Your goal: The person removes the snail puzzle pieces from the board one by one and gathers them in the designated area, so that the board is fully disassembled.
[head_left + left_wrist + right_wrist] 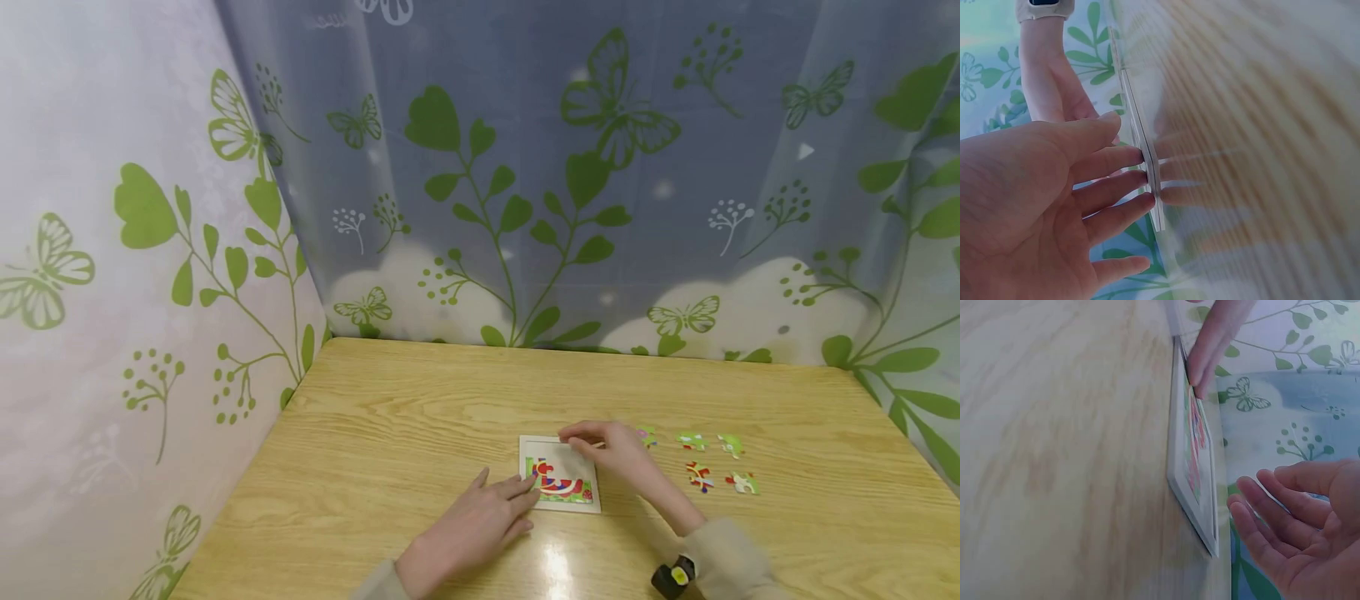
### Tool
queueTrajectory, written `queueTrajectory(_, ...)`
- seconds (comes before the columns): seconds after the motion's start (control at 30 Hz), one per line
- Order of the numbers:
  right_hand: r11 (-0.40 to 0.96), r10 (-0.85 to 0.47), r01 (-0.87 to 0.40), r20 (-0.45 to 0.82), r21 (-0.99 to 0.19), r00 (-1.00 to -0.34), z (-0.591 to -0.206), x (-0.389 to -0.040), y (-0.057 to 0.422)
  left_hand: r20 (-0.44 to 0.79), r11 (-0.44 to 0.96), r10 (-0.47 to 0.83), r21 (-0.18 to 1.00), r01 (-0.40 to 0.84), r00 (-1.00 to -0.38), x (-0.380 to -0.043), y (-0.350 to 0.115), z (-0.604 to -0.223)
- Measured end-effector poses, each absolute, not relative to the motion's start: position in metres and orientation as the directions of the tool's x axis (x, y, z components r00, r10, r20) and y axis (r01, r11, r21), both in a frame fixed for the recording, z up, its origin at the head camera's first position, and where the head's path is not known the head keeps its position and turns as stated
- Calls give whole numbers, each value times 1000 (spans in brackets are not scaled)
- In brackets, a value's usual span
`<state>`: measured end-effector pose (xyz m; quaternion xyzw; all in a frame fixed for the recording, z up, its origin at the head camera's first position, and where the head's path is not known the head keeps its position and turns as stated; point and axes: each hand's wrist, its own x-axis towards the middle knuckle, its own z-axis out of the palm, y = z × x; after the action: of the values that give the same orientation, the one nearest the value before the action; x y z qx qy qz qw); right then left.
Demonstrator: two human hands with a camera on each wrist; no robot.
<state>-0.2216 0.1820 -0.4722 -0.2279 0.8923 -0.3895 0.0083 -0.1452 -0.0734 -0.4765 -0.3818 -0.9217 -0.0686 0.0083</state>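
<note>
1. On the wooden table (375,433) in front of the person, I see a square puzzle tray (544,448) with a pale raised border, lying flat between the two hands.
2. Fitted pieces (558,485) in red, blue, yellow and green fill the lower part of it; the upper part shows bare white board.
3. The left hand (480,517) lies at the tray's left side, its fingers fairly straight and spread. Several fingertips touch the edge there, while the thumb stands away from it; nothing is clasped.
4. The right hand (618,454) hangs over the tray's upper right corner, its fingers loosely bent and the thumb apart from them. The view from that wrist shows nothing between them; whether a fingertip brushes the border I cannot tell.
5. To the right of the tray, five loose pieces lie on the wood: one (648,436) partly hidden behind the right hand, two more along the far row, and two nearer the person, one of them mostly red (700,477).
6. A black device (672,577) with a yellow patch sits at the right wrist, beside a beige sleeve (723,550).
7. Behind everything hangs cloth (495,275) printed with green leaves and butterflies.
</note>
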Motion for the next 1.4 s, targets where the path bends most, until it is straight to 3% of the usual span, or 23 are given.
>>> queueTrajectory(0.53,583,-457,-345,55,-736,-888,-480,-218,155,88,695,709,84,714,-700,-144,-73,-474)
queueTrajectory(1.4,528,-479,-344,62,-776,-876,-485,-223,149,76,699,706,93,709,-705,-145,-71,-475)
